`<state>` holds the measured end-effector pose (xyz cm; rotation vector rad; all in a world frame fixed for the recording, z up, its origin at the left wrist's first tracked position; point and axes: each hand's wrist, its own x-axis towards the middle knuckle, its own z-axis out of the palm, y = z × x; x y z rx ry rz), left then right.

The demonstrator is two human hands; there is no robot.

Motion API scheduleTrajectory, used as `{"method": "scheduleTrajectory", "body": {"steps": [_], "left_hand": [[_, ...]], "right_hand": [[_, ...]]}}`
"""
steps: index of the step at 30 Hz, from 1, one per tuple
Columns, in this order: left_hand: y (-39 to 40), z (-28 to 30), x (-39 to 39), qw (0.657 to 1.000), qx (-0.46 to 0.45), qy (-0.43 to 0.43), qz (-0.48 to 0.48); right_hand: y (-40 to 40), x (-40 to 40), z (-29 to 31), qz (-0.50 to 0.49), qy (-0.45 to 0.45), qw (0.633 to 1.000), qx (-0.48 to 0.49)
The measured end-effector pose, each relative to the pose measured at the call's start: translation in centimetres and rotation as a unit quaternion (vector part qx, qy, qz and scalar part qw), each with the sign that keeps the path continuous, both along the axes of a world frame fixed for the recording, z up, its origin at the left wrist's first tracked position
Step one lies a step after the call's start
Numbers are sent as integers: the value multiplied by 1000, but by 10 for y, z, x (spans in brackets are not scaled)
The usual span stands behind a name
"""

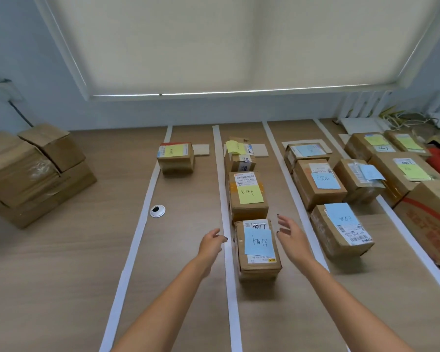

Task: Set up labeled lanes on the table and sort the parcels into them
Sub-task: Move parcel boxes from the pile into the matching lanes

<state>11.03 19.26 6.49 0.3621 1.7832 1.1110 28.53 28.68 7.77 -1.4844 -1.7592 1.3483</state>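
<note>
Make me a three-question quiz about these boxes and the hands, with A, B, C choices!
1. Where is the nearest parcel? A: between the hands. B: on the floor. C: on the box pile.
2. What colour is its sticky note? A: pink. B: blue. C: green.
3. What are the hands doing? A: gripping it. B: open beside it. C: writing.

Answers: 1 A, the left hand and right hand flank it. 2 B, the note is light blue. 3 B, fingers spread, gaps at both sides.
</note>
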Motion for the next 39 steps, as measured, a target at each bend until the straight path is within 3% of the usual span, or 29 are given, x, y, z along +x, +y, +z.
{"method": "scheduleTrajectory", "body": {"steps": [5,11,28,39], "left_hand": [[-3,48,-35,995,82,45,30],[-39,72,-81,986,143,74,34],[-206,84,-346,982,171,78,4],[-280,93,-480,977,168,93,95]], "right_hand": [[-3,-56,50,69,57,996,20],[-44,-130,63,123,68,990,11],[-222,-409,61,129,116,985,-17],[-261,-526,78,166,96,981,-28]]}}
